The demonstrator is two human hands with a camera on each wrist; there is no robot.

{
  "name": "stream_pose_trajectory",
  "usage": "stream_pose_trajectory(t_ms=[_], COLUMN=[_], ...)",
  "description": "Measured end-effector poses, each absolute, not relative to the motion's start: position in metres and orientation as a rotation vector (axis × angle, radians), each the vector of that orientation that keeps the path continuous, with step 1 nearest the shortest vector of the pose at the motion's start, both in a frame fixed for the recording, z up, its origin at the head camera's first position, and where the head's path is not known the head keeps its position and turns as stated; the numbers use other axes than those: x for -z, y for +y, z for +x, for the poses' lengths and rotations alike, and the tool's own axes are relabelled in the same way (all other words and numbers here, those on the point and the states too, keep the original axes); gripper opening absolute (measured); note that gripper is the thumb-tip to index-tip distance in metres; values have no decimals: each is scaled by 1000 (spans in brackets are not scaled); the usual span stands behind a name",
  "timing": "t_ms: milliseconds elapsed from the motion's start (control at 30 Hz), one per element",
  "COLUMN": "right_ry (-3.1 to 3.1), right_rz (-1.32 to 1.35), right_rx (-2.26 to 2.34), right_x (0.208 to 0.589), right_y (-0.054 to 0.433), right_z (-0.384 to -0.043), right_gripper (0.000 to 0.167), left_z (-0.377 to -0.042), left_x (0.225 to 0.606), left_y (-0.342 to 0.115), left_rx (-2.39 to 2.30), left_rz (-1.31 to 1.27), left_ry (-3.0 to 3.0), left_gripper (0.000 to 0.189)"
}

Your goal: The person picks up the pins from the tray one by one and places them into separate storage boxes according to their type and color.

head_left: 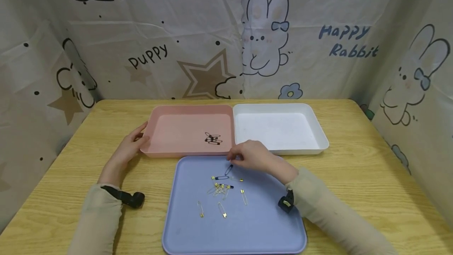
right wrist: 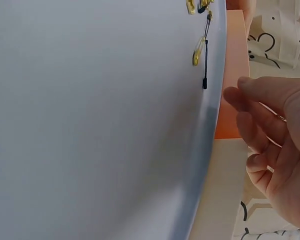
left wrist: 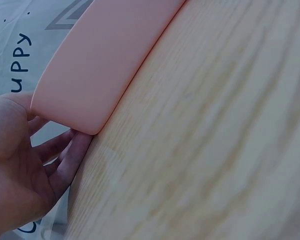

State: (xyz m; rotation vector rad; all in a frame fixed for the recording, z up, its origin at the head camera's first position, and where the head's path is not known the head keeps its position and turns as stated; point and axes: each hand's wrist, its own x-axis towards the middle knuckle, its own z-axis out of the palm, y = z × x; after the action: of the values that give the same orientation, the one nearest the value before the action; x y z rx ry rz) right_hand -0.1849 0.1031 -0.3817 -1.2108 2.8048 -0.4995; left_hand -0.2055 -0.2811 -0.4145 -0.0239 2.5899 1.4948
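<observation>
My left hand (head_left: 129, 146) rests against the left end of the pink tray (head_left: 177, 153), its fingers by the outer wall. In the left wrist view its fingertips meet the tray's lower corner. Over the far edge of the blue tray (head_left: 198, 239) is my right hand (head_left: 253, 154), thumb and index tips close together, nothing visible between them. Just below those fingertips lies a black safety pin (head_left: 229, 169). Several gold safety pins, such as one gold safety pin (head_left: 221, 210), are scattered on the blue tray, some piled with black ones.
Several black safety pins (head_left: 213, 139) lie heaped in the pink tray's right part. A white tray (head_left: 281, 152) stands right beside the pink one. The wooden table (head_left: 357, 192) ends at a printed cloth backdrop (head_left: 205, 19).
</observation>
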Motion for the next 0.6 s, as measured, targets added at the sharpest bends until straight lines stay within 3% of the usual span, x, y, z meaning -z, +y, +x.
stream_pose_trajectory(t_ms=[600], right_ry=[2830], right_rz=[-1284], right_rx=[332], right_x=[392], right_y=[101], right_z=[-175], right_gripper=[13], left_z=[-206], left_x=[415], left_y=[-282], left_rx=[-1487], left_rz=[-15], left_ry=[2599], left_gripper=[58])
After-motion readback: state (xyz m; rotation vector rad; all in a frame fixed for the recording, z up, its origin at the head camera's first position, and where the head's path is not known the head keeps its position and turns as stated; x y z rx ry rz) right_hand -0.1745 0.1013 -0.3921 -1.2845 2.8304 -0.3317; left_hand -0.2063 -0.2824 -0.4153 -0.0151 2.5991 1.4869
